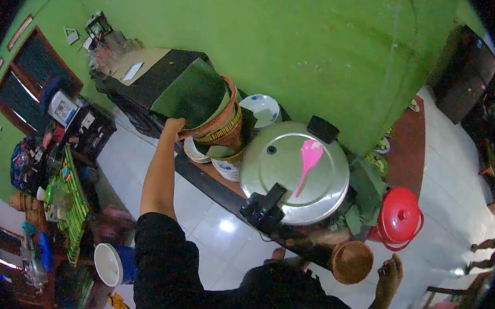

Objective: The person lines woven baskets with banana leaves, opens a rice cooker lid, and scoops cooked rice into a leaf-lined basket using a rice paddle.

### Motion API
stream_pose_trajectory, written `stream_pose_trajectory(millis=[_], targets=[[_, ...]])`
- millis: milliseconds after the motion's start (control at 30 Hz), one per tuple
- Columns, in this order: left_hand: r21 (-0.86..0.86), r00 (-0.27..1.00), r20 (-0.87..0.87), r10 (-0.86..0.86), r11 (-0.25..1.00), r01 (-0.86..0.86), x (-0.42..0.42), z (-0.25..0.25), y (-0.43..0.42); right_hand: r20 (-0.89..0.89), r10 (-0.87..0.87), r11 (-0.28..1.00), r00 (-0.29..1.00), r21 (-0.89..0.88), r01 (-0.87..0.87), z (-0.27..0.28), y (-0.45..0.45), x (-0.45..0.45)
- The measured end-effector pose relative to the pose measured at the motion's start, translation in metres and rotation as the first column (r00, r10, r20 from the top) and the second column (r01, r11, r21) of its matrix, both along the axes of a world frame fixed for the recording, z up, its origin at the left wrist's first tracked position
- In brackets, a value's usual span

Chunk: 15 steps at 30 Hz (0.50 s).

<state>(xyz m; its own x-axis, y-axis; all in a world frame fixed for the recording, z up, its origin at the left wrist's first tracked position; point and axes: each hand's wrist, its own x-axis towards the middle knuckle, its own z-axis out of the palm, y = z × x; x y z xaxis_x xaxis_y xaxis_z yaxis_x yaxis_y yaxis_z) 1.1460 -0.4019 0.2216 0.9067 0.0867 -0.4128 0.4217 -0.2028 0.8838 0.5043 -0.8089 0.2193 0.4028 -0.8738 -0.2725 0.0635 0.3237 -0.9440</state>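
My left hand (175, 126) grips the rim of a woven basket (226, 124) lined with a large dark green leaf (191, 93). The basket is tilted and seems stacked with other woven baskets. My right hand (389, 272) hangs at the lower right, its fingers loosely curled and apart, with nothing visible in them. Close to its left is a round brown woven bowl (352, 263). A large silver pot lid (295, 169) with black handles lies in the middle, and a pink rice spoon (310, 162) with white bits on its head rests on it.
Stacked white bowls (226, 169) and a flowered white bowl (260, 110) stand by the baskets. A red lidded pot (399, 217) is at the right. A black box (149, 76) stands by the green wall (279, 36). A white-rimmed bucket (109, 264) sits at lower left.
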Motion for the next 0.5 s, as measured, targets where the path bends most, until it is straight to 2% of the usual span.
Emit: stream_pose_trajectory(millis=[167, 267, 367, 467, 500], targets=[[0.156, 0.998, -0.039, 0.054, 0.987, -0.047, -0.01, 0.028, -0.014, -0.046, -0.019, 0.999, 0.999, -0.041, 0.017, -0.002, 0.003, -0.003], [0.195, 0.993, 0.071, 0.096, 0.975, -0.108, -0.015, 0.033, -0.013, -0.045, -0.025, 0.999, 0.999, -0.024, 0.024, -0.004, 0.004, -0.006], [0.177, 0.979, 0.087, 0.183, 0.964, -0.196, -0.026, 0.044, -0.018, -0.056, -0.026, 1.0, 0.998, -0.019, 0.025, -0.004, 0.004, -0.006], [0.165, 0.962, -0.051, 0.268, 0.952, -0.256, -0.024, 0.047, -0.021, -0.037, -0.036, 0.999, 0.999, 0.008, 0.036, -0.007, 0.003, -0.006], [0.166, 0.969, -0.058, 0.24, 0.96, -0.227, -0.012, 0.035, -0.013, -0.032, -0.025, 1.0, 0.999, 0.003, 0.025, -0.008, 0.002, -0.006]])
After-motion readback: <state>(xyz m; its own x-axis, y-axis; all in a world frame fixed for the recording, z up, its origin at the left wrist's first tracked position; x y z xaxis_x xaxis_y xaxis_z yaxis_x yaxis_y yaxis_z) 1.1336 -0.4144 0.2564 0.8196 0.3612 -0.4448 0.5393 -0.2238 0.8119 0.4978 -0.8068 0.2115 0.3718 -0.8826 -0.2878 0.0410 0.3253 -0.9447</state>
